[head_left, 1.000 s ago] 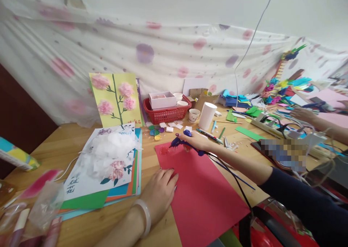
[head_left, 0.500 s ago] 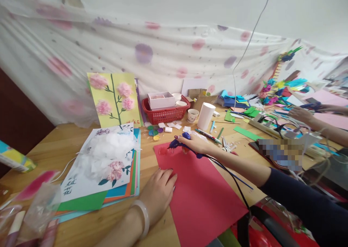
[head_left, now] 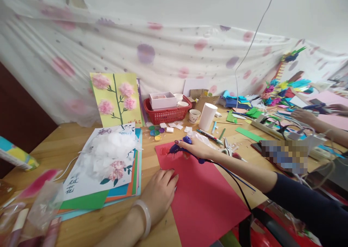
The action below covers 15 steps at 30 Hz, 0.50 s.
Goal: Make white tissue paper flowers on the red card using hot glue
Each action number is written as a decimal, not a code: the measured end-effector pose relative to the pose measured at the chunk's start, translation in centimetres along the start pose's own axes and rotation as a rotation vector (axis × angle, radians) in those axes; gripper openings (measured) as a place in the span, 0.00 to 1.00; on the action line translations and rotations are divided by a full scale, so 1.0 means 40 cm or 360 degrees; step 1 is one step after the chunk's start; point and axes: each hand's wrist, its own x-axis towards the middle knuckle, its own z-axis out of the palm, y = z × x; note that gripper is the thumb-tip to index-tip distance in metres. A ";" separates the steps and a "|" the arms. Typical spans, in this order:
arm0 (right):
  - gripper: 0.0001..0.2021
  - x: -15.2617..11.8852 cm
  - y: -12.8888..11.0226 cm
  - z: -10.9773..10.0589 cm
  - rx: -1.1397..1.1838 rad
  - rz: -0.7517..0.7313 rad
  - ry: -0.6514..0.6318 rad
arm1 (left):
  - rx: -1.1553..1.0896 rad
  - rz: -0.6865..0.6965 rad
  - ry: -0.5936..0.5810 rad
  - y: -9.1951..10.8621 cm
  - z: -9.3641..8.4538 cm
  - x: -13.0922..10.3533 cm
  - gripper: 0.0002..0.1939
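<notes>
A large sheet of red paper (head_left: 206,200) lies on the wooden table in front of me. My right hand (head_left: 199,148) is wrapped round a blue hot glue gun (head_left: 181,149), its black cord trailing back under my forearm. The gun's nozzle points left, close to a shiny ring of glue (head_left: 164,151) at the sheet's far left corner. My left hand (head_left: 160,190), with a pale bangle on the wrist, rests flat over the sheet's left edge, fingers stretched out. Nothing is in it.
Left of the sheet, white fluff (head_left: 108,149) lies on a flower picture above coloured papers. Behind are a red basket (head_left: 170,113), a paper cup (head_left: 194,115), a white roll (head_left: 207,117) and scissors (head_left: 230,149). A power strip (head_left: 282,132) and another person's hands (head_left: 303,115) are at right.
The view has shifted slightly, so everything sits a little further right. The glue gun's nozzle stays near the glue ring, tilted slightly lower. My left hand stays on the sheet's edge.
</notes>
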 end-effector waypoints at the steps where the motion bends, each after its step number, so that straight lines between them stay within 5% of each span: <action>1: 0.37 0.000 -0.001 0.001 0.0006 -0.0031 0.0019 | 0.0000 -0.0001 0.0000 0.000 0.000 0.000 0.17; 15: 0.36 0.018 0.017 -0.006 0.0017 -0.0056 0.0134 | 0.0024 0.0028 0.0005 -0.001 -0.003 -0.001 0.19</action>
